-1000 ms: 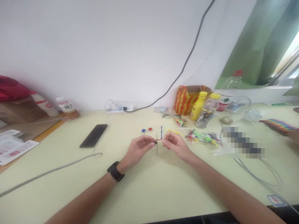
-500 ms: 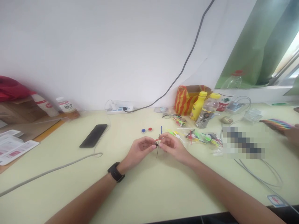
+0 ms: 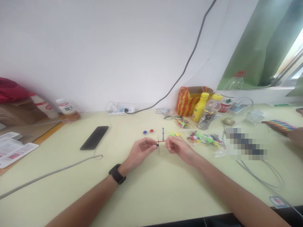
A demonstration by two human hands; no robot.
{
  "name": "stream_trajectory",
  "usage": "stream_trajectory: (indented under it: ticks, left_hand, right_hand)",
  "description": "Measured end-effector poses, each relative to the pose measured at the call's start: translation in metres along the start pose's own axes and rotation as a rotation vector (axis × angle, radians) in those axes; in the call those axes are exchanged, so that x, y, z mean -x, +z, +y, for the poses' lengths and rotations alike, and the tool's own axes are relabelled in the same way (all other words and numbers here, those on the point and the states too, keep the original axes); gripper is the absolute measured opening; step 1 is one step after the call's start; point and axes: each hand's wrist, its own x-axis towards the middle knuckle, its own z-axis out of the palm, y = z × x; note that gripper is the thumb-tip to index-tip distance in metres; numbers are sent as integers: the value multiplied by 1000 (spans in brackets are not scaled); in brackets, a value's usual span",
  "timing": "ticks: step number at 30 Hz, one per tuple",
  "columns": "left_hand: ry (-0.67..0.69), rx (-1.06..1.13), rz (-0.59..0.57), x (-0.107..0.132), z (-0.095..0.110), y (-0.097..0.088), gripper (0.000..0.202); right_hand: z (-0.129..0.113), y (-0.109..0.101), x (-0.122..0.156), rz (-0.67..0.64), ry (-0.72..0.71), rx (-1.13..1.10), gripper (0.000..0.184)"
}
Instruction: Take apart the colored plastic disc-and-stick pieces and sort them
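My left hand (image 3: 143, 151), with a black watch (image 3: 117, 174) on the wrist, pinches a small black plastic piece (image 3: 157, 145) between thumb and fingers. A thin dark rod (image 3: 158, 150) stands nearly upright at that piece. From it a narrow red plastic stick (image 3: 162, 141) runs rightward to the fingers of my right hand (image 3: 177, 147). These fingers are curled closed, and whether they grip the stick's end is hidden. Just beyond the hands lies a blue plastic stick (image 3: 163, 134). Farther left are a blue round piece (image 3: 145, 132) and a red round piece (image 3: 151, 130).
Bagged colourful plastic parts (image 3: 208, 138) lie right of my hands. Behind them stand a yellow bottle (image 3: 200, 107), a clear bottle (image 3: 209, 113) and a striped bag (image 3: 187, 102). A black phone (image 3: 94, 137) and a grey cable (image 3: 56, 171) lie left. Another person's hand (image 3: 297, 137) shows far right.
My right hand has moved slightly right, away from the dark rod, and its fingers have curled in. More of the red stick shows between the hands. My left hand stays nearly still.
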Motion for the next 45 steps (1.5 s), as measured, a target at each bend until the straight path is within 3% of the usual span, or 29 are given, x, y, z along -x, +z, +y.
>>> stream_trajectory:
  ticks: [4, 11, 19, 24, 28, 30, 33, 35, 41, 45]
  left_hand:
    - [-6, 32, -21, 1, 3, 0, 26]
    - [-14, 80, -67, 1, 1, 0, 26]
    - [-22, 91, -52, 2, 6, 1, 26]
    - [-8, 63, -21, 2, 4, 0, 25]
    - [39, 26, 34, 1, 1, -1, 24]
    - [60, 6, 68, 1, 2, -1, 24]
    - [76, -19, 128, 0, 4, 1, 24]
    - [74, -26, 142, 0, 5, 1, 25]
    - [42, -11, 48, 1, 2, 1, 27]
    - [21, 4, -23, 2, 0, 1, 27]
  right_hand:
    - [11, 1, -5, 106, -58, 66, 36]
    - [19, 3, -4, 54, -98, 241, 44]
    - [12, 5, -1, 93, -121, 217, 47]
    - [11, 9, -1, 260, -22, 164, 64]
    - [13, 12, -1, 360, 103, 99, 57]
    - [11, 11, 1, 262, 177, 58, 49]
    - [5, 8, 5, -125, 225, -51, 71]
    - [1, 7, 6, -249, 182, -119, 74]
    - [7, 7, 1, 29, -3, 13, 36]
    - [19, 8, -3, 61, -63, 81, 39]
